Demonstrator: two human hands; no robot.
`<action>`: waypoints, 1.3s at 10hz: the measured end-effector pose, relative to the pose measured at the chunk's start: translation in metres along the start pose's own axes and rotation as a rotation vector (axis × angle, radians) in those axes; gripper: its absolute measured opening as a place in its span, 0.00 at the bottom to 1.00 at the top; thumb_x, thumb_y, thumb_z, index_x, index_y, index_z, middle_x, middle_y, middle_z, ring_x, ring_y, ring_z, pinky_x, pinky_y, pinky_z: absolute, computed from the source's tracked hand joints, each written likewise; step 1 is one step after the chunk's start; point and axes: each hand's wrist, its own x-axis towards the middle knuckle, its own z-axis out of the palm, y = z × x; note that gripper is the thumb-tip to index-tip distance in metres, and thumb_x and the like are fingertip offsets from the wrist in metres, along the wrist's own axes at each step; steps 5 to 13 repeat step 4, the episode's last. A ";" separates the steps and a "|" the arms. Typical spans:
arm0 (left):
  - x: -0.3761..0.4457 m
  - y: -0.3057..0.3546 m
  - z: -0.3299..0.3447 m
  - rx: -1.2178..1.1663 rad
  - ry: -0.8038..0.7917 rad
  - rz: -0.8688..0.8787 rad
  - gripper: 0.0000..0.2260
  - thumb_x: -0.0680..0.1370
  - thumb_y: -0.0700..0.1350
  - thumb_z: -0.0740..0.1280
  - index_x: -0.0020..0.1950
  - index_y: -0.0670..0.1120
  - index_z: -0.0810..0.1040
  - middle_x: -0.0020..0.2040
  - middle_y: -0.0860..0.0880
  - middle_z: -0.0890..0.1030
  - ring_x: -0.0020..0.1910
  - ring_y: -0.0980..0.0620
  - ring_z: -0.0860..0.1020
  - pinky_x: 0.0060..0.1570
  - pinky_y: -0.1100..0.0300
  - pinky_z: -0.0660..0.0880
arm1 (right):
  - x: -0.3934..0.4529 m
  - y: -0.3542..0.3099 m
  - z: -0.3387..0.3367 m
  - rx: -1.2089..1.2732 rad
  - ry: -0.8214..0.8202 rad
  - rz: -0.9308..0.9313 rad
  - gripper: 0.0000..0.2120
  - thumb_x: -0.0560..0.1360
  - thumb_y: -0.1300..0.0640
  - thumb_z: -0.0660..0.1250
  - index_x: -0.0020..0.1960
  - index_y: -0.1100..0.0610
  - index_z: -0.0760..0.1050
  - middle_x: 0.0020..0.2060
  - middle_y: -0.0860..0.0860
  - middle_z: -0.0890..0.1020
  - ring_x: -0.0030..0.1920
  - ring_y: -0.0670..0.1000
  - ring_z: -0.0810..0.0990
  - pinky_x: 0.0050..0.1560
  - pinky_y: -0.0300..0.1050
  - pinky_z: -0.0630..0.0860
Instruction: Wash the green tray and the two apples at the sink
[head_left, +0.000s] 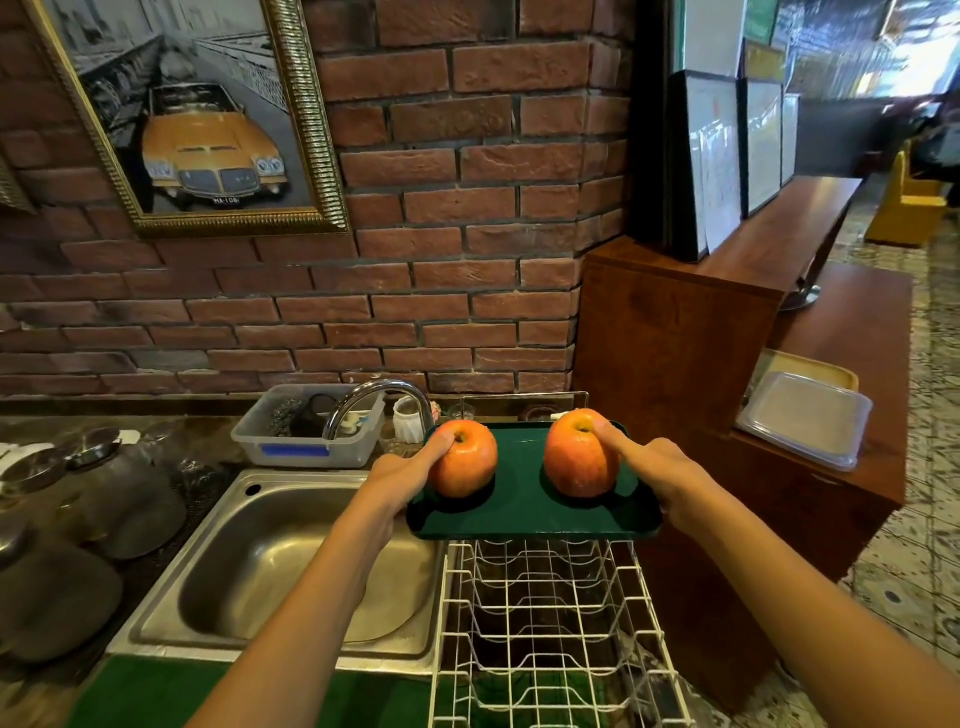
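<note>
Carrying the tray (524, 512) level over the rack (545, 623), just right of the sink (291, 551), the person grips each short edge. The left hand (400, 480) lays a finger on the left apple (464, 460); the right hand (657, 480) does likewise on the right apple (581, 453). Stiff and probably light, the tray looks slick; round apples would likely roll, so edge grips with pinning fingers seem sensible.
</note>
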 end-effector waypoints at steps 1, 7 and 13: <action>-0.003 0.000 0.001 0.003 0.001 -0.007 0.48 0.62 0.74 0.71 0.71 0.42 0.71 0.64 0.42 0.75 0.59 0.40 0.75 0.57 0.44 0.77 | -0.002 -0.001 0.000 -0.009 -0.006 0.003 0.49 0.65 0.27 0.68 0.69 0.64 0.68 0.64 0.63 0.75 0.61 0.63 0.77 0.61 0.61 0.77; -0.003 -0.003 -0.008 -0.119 0.031 0.073 0.29 0.72 0.69 0.68 0.60 0.47 0.78 0.60 0.44 0.79 0.55 0.45 0.77 0.52 0.50 0.75 | -0.004 -0.005 -0.008 -0.025 0.136 -0.107 0.38 0.75 0.33 0.62 0.72 0.63 0.68 0.68 0.61 0.74 0.65 0.62 0.74 0.65 0.60 0.73; -0.003 -0.003 -0.008 -0.119 0.031 0.073 0.29 0.72 0.69 0.68 0.60 0.47 0.78 0.60 0.44 0.79 0.55 0.45 0.77 0.52 0.50 0.75 | -0.004 -0.005 -0.008 -0.025 0.136 -0.107 0.38 0.75 0.33 0.62 0.72 0.63 0.68 0.68 0.61 0.74 0.65 0.62 0.74 0.65 0.60 0.73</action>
